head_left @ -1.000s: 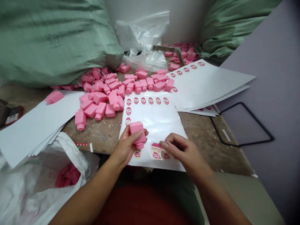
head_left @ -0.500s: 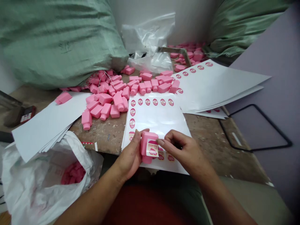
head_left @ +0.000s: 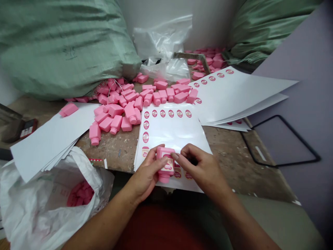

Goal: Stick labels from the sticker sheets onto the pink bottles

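A small pink plastic bottle is held in my left hand, cap end toward me, its thumb pressing on the front face. On that face lies a pink and white printed label, looking flat against the bottle. My right hand has its fingers curled in, with thumb and fingertips at the label's upper right edge. Under both hands rests a white sticker sheet, with oval stickers along its top and left edges and larger printed ones near the bottom, partly hidden by my hands.
Many pink bottles are heaped behind the sheet. More sheets lie at the right and left. A white bag with pink pieces hangs at the table's front left. Green sacks and a black wire frame flank the table.
The label, earlier partly raised at its right side, now lies flatter on the bottle. My left thumb has moved onto the label, and my right fingertips have shifted slightly left and up.
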Available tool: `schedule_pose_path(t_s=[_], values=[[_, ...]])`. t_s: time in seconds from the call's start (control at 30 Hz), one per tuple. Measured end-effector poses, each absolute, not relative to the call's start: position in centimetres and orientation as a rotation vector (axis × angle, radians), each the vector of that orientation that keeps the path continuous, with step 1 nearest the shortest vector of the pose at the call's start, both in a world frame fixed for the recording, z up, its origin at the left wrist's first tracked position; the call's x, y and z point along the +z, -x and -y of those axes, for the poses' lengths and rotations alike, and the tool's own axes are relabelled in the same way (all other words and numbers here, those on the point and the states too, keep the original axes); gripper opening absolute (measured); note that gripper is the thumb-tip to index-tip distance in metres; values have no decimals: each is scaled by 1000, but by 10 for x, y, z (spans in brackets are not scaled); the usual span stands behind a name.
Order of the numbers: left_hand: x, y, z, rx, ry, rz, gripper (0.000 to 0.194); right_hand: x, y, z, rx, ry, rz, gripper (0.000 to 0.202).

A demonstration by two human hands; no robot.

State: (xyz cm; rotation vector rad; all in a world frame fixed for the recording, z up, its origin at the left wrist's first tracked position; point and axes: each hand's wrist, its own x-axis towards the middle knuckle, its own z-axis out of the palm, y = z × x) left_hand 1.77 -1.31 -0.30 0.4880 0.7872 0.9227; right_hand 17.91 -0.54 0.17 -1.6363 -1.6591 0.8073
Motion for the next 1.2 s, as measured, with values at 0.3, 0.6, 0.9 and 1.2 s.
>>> schedule_pose_path(t_s=[0.3, 0.6, 0.9, 1.2], values=[[0, -14, 14, 850, -574, -833, 50, -1, -183, 7, 737, 1524, 1534, 23], [7, 5, 24, 735, -701, -934, 75, -4, -176, -8, 986, 1374, 1416, 22], [31, 214, 83, 577, -1485, -2316, 86, -21, -189, -4, 974, 1544, 1407, 31], [12, 174, -59, 407, -1671, -2436, 64, -16, -196, 6, 799, 1546, 1662, 32]])
